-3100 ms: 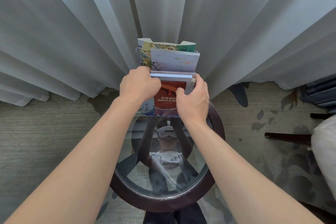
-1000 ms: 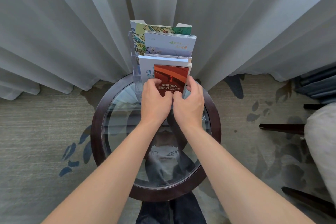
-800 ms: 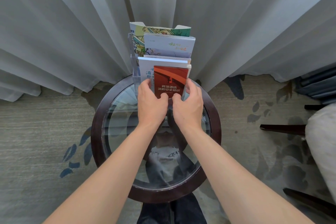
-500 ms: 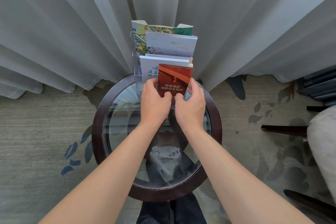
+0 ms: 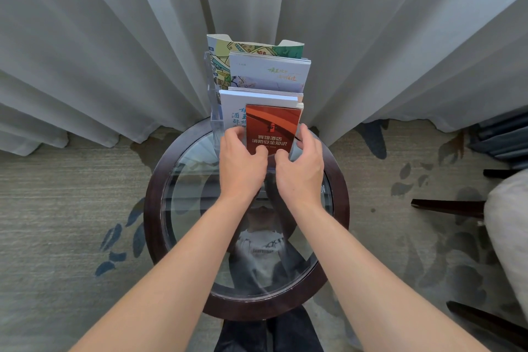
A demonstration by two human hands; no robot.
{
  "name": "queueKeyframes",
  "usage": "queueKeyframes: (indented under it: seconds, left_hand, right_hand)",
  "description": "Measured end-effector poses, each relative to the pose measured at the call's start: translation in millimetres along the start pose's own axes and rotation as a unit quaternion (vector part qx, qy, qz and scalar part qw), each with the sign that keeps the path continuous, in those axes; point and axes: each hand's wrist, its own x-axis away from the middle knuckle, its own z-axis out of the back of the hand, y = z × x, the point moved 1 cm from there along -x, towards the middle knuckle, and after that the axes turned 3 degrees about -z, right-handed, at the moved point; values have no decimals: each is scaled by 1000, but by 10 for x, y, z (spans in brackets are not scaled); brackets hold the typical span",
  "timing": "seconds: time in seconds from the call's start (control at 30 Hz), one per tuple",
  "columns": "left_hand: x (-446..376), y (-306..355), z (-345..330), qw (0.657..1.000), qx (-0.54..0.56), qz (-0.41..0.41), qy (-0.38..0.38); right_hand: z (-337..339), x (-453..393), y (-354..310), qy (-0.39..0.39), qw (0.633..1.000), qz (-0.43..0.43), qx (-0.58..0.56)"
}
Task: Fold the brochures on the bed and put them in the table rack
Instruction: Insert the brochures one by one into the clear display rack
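Progress: late stage. The clear table rack (image 5: 213, 106), standing at the far edge of the round glass table (image 5: 160, 226) in the centre of the frame, already holds several folded brochures in stepped tiers: a map-print one (image 5: 254, 47) rearmost, a pale one (image 5: 270, 73) below it, a white one with blue lettering (image 5: 231, 107) lower left. The red brochure (image 5: 273, 126) sits upright in the front tier. The left hand (image 5: 241, 161) and right hand (image 5: 301, 166) grip its lower part, thumbs on its face, fingers curled round its side edges. Judged outstanding: release of this brochure. The bed is out of frame, so any remaining brochures cannot be confirmed
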Motion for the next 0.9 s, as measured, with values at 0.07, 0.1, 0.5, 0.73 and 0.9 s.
queueKeyframes:
  seconds: [0.07, 0.1, 0.5, 0.73, 0.9]
  left_hand:
    - [20, 50, 59, 999, 6, -24, 47]
    - [20, 95, 95, 996, 16, -44, 72]
    - [-466, 597, 320, 983, -153, -79, 70]
    - [-524, 575, 320, 988, -118, -66, 77]
    - [-538, 537, 333, 985, -134, -79, 75]
  right_hand:
    - [32, -17, -55, 22, 1000, 1, -13]
    - [51, -37, -98, 35, 999, 6, -19]
    - [73, -363, -666, 13, 1000, 23, -4]
    - [19, -393, -717, 0, 1000, 19, -11]
    - [2, -388, -681, -9, 1000, 25, -4]
